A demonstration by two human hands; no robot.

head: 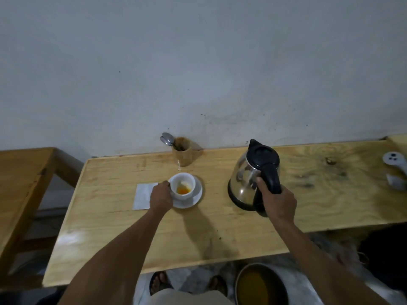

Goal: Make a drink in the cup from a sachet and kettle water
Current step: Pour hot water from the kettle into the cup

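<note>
While the right hand is wrapped in a closed fist around the black handle of a steel kettle, the left hand curls against the left side of a small white cup, fingers closed on its wall or handle; which of the two cannot be told. The kettle stands on, or just above, the wooden table, to the right of the cup and clearly apart from it, its spout pointing away toward the wall.

The cup sits on a white saucer near the middle of the table. Inside it lies a small patch of orange, powder or a little liquid, low in the bowl; the cup is otherwise unfilled. A flat white sachet lies on the table just left of the saucer, partly under the left hand.

Behind the cup, against the wall, a wooden holder stands with spoons in it.

The pour appears not yet begun. The risks from here are judgements: hot water could splash onto the steadying left hand, since it sits right at the rim; a fast pour into so small a cup could overflow into the saucer; and a nudge from the kettle could slide the cup.
</note>
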